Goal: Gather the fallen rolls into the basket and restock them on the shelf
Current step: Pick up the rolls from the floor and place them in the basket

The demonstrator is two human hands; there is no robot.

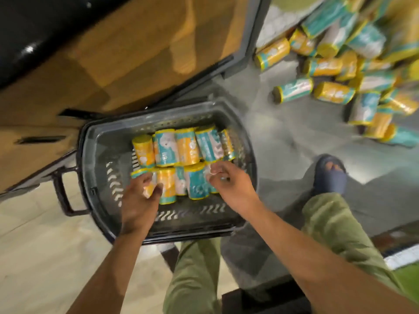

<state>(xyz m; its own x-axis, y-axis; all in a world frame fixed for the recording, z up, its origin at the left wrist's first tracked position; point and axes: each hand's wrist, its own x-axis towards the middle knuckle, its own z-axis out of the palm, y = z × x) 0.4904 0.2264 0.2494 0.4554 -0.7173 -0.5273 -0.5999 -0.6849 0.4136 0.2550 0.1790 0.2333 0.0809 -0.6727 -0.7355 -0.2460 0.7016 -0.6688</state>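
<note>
A dark grey plastic basket (95, 155) stands on the floor in front of me, holding several yellow and teal wrapped rolls (176, 148) in two rows. My left hand (140, 198) reaches into the basket, fingers curled around a roll (148, 191) at the near left of the front row. My right hand (231, 184) hovers over the front row's right end, fingers loosely bent, with nothing clearly in it. A heap of fallen rolls (335, 71) lies on the floor at the upper right.
A wooden cabinet (102, 64) runs along the left, behind the basket. The basket's handle (63, 191) sticks out to the left. My leg in green trousers (335, 227) and a dark sandal (331, 175) are at the right. A grey shelf frame (251, 35) stands beside the heap.
</note>
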